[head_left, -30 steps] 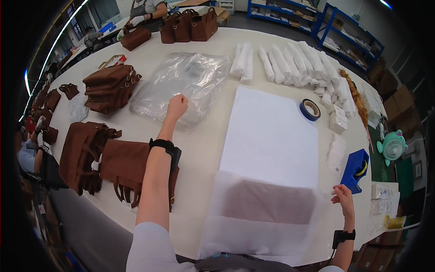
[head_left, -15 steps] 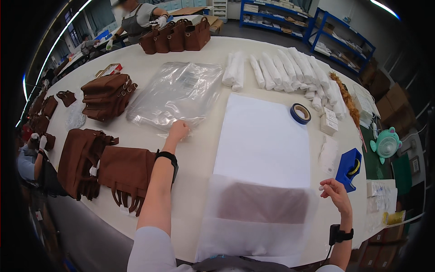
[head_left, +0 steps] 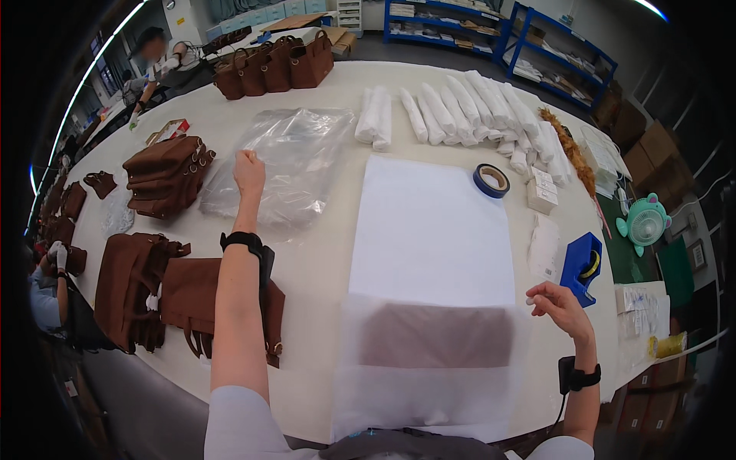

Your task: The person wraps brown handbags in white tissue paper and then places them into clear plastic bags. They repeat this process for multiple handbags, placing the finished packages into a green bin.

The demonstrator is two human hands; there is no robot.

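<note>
My left hand reaches far across the white table. It is closed on the near-left part of a pile of clear plastic bags. My right hand hovers at the table's right edge beside a blue tape dispenser. Its thumb and forefinger are close together with a small pale bit at the tips; I cannot tell what it is. Between my arms lies a large white paper sheet. A brown bag shows through its translucent near end.
Brown leather bags lie left of my arm and in a stack, with more at the far edge. White paper rolls, a blue tape roll, small white boxes and a green fan sit right. People work at the left and far left.
My left hand has stayed at the clear plastic bags and now grips them in a fist. My right hand has lifted slightly beside the tape dispenser.
</note>
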